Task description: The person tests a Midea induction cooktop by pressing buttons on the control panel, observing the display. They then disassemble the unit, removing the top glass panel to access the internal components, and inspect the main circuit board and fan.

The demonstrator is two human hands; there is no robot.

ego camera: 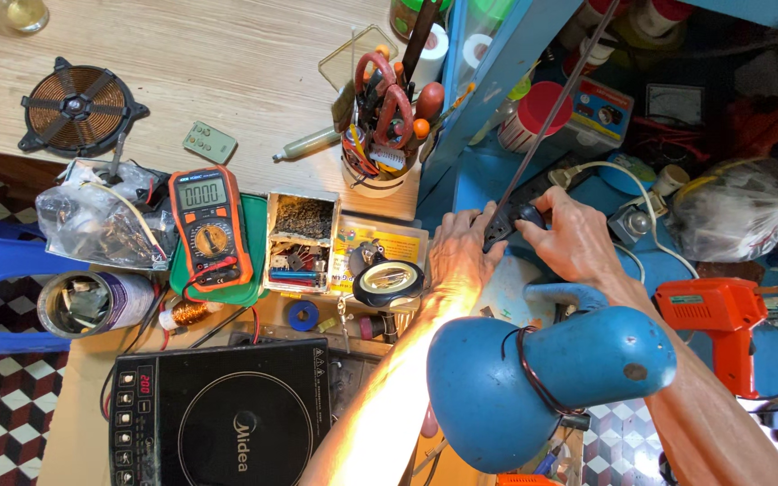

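Note:
My left hand (457, 254) and my right hand (571, 236) meet over a black power strip (533, 184) at the edge of a blue shelf. My left hand's fingers lie on the strip's near end. A black plug (529, 215) is pinched in my right hand's fingers just above the strip. A dark cable (558, 99) runs from there up to the top right. A blue desk lamp (542, 378) shines from below and covers part of both forearms.
A black induction cooktop (222, 418) lies bottom left. An orange multimeter (210, 225) sits on a green tray beside a parts box (301, 241). A tool cup (380, 135) with scissors, a copper coil (76, 103) and an orange soldering gun (722, 324) lie around.

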